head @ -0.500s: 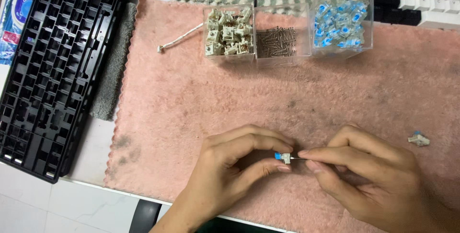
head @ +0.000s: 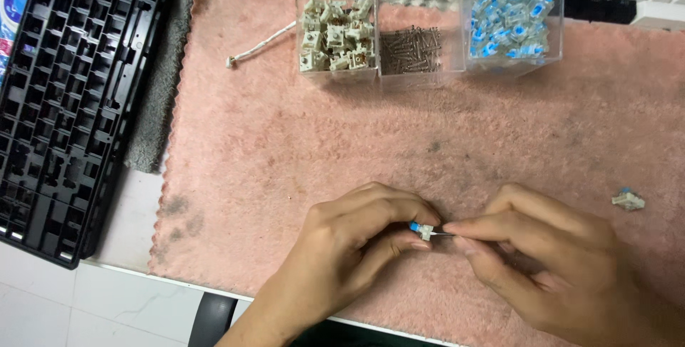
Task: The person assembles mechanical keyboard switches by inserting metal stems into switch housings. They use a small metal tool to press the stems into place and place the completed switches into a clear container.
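The left hand (head: 357, 236) pinches a small keyboard switch part (head: 422, 230), white with a blue end, between thumb and forefinger. The part is held just above the pink towel (head: 285, 147), low in the middle of the view. The right hand (head: 556, 261) comes from the other side; its fingers are closed on a thin metal piece (head: 444, 233) that touches the white end of the switch part. The piece is too small to tell exactly what it is.

The pink towel lies on the white bench (head: 43, 304) and has some dark stains near its lower left corner. At the far edge of the towel stand three clear plastic boxes side by side: the left box (head: 335, 33) holds beige switch housings, the middle box (head: 417, 51) holds small metal springs, and the right box (head: 514, 22) holds blue switch parts. A white cable piece (head: 260, 46) lies just left of the boxes. One loose switch part (head: 628, 200) rests on the towel to the right, apart from the right hand. On the left, a black keyboard frame (head: 71, 97) with empty square holes lies partly on a grey cloth (head: 158, 104).
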